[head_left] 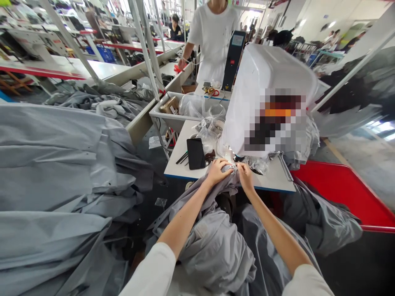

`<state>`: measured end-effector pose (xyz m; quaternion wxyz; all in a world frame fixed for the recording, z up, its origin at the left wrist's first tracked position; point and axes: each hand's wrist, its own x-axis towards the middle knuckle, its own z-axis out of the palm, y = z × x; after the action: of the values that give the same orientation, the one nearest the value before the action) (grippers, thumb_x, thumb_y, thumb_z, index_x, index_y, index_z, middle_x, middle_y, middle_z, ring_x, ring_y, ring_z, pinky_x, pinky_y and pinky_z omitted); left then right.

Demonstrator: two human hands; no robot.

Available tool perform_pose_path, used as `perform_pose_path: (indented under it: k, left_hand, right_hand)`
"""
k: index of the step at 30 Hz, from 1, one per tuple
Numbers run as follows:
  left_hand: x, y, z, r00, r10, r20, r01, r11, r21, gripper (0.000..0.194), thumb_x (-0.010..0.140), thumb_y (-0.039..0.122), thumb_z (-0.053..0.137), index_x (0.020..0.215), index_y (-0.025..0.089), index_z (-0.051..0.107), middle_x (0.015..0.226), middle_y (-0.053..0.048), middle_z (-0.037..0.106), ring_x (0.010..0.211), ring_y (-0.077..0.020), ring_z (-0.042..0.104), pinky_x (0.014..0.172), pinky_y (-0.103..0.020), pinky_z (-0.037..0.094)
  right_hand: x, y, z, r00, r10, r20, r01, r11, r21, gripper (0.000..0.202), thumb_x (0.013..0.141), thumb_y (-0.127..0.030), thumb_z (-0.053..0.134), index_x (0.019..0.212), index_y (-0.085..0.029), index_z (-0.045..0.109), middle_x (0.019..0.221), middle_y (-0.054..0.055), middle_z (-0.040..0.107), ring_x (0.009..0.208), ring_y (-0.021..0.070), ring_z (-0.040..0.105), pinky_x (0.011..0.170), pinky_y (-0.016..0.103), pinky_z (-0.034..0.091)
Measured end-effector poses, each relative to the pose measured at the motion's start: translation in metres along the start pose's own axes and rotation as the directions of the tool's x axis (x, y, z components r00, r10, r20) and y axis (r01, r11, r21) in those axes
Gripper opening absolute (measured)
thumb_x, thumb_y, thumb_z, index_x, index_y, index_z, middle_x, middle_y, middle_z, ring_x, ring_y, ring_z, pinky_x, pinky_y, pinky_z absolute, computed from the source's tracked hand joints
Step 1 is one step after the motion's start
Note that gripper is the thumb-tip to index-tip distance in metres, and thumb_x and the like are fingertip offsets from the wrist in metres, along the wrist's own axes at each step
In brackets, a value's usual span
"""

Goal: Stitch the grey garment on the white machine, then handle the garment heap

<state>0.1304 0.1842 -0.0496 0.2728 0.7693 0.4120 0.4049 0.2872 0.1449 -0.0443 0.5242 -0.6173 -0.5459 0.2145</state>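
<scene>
1. Rows of far benches [108,70] fill a bright workshop, and a co-worker in a white shirt [214,39] stands beyond the near white bench [274,180]. On this bench are a white machine [247,90], to the right of the middle, and a dark phone [195,153], to the left.
2. Grey cloth [219,242] is the thing in work. Its far end is at the near edge of the bench, in front of the machine; its larger part lies bunched over the lap.
3. Left hand [219,170] has its fingers bent over this end and appears to hold it. Right hand [245,174] is close beside, its fingertips pinching what seems the cloth edge; whether a small piece is also between them, I cannot tell.
4. About progress, I judge that one spot is being handled, and the work on it is not finished. What is already done on the cloth cannot be seen. Much more grey fabric [46,164] is heaped at left, but its state is unclear.
5. The held end points far, towards the machine. The long axis runs roughly near to far, only approximate because the folds are loose.
</scene>
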Motion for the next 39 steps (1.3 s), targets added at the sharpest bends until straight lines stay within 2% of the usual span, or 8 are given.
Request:
perform_pose_path:
  k: [4, 7, 18, 21, 26, 28, 33, 39]
  left_hand:
    - [0.001, -0.002, 0.0, 1.0, -0.004, 0.024, 0.003, 1.0, 0.029, 0.025, 0.079, 0.037, 0.068, 0.101, 0.024, 0.068, 0.114, -0.003, 0.059, 0.11, -0.0188, 0.052, 0.101, -0.034, 0.039]
    - [0.001, -0.003, 0.001, 0.999, -0.006, 0.049, 0.003, 0.999, 0.051, 0.026, 0.08, 0.037, 0.067, 0.102, 0.024, 0.067, 0.116, -0.003, 0.058, 0.111, -0.0191, 0.051, 0.101, -0.034, 0.038]
    - [-0.002, -0.003, 0.002, 0.996, -0.019, 0.084, 0.014, 0.998, 0.061, 0.028, 0.083, 0.039, 0.063, 0.107, 0.025, 0.065, 0.118, -0.003, 0.056, 0.114, -0.0195, 0.048, 0.105, -0.034, 0.035]
    - [-0.003, 0.001, 0.0, 0.995, -0.037, 0.095, 0.032, 0.998, 0.054, 0.029, 0.083, 0.039, 0.062, 0.108, 0.024, 0.064, 0.12, -0.003, 0.055, 0.117, -0.0196, 0.047, 0.106, -0.035, 0.033]
    - [-0.007, 0.015, -0.008, 0.999, 0.001, 0.052, -0.007, 0.994, 0.109, 0.024, 0.081, 0.036, 0.065, 0.101, 0.022, 0.067, 0.109, -0.004, 0.061, 0.105, -0.0205, 0.055, 0.097, -0.036, 0.042]
    - [-0.007, 0.012, -0.007, 0.999, 0.018, 0.031, -0.022, 0.991, 0.131, 0.025, 0.08, 0.038, 0.065, 0.1, 0.024, 0.068, 0.109, -0.003, 0.061, 0.104, -0.0205, 0.055, 0.094, -0.035, 0.045]
    - [-0.005, 0.003, -0.002, 0.999, -0.015, 0.039, 0.013, 0.998, 0.06, 0.028, 0.08, 0.043, 0.063, 0.103, 0.028, 0.067, 0.116, -0.002, 0.059, 0.109, -0.0209, 0.053, 0.098, -0.034, 0.043]
    - [-0.006, 0.008, -0.004, 0.999, -0.032, 0.034, 0.03, 0.998, 0.061, 0.027, 0.08, 0.039, 0.065, 0.103, 0.026, 0.068, 0.115, -0.002, 0.059, 0.109, -0.0209, 0.053, 0.1, -0.035, 0.042]
  right_hand:
    - [-0.003, 0.005, 0.01, 0.997, 0.071, -0.01, -0.072, 0.997, -0.038, 0.037, 0.083, -0.055, 0.049, 0.085, -0.018, 0.052, 0.073, 0.002, 0.058, 0.067, 0.0165, 0.054, 0.065, 0.029, 0.043]
    - [-0.004, 0.006, 0.012, 0.998, 0.054, -0.013, -0.054, 0.996, -0.072, 0.035, 0.083, -0.054, 0.05, 0.086, -0.019, 0.05, 0.064, -0.001, 0.054, 0.059, 0.0147, 0.05, 0.062, 0.027, 0.04]
    - [-0.006, 0.01, 0.012, 0.998, 0.049, -0.026, -0.051, 0.995, -0.082, 0.037, 0.081, -0.055, 0.045, 0.088, -0.019, 0.051, 0.069, 0.0, 0.056, 0.062, 0.0156, 0.051, 0.065, 0.029, 0.041]
    - [-0.007, 0.004, 0.012, 0.998, 0.045, -0.037, -0.048, 0.995, -0.09, 0.039, 0.078, -0.056, 0.044, 0.087, -0.019, 0.052, 0.068, 0.001, 0.056, 0.062, 0.0169, 0.052, 0.064, 0.03, 0.042]
    - [-0.012, -0.011, 0.008, 0.995, -0.055, -0.086, 0.05, 0.997, -0.06, 0.037, 0.074, -0.058, 0.046, 0.078, -0.022, 0.053, 0.07, 0.004, 0.06, 0.065, 0.0229, 0.057, 0.065, 0.037, 0.046]
    - [-0.011, -0.005, 0.01, 0.994, -0.063, -0.09, 0.058, 0.997, -0.056, 0.033, 0.076, -0.056, 0.047, 0.078, -0.024, 0.054, 0.069, 0.004, 0.061, 0.064, 0.0248, 0.059, 0.064, 0.039, 0.046]
    - [-0.005, 0.015, 0.013, 0.996, -0.042, -0.074, 0.039, 0.998, -0.042, 0.031, 0.078, -0.055, 0.048, 0.082, -0.025, 0.056, 0.074, 0.004, 0.065, 0.069, 0.028, 0.062, 0.066, 0.041, 0.047]
    - [-0.007, 0.015, 0.013, 0.997, -0.021, -0.076, 0.012, 0.994, -0.105, 0.035, 0.081, -0.055, 0.046, 0.088, -0.023, 0.056, 0.075, 0.005, 0.064, 0.068, 0.026, 0.061, 0.067, 0.039, 0.045]
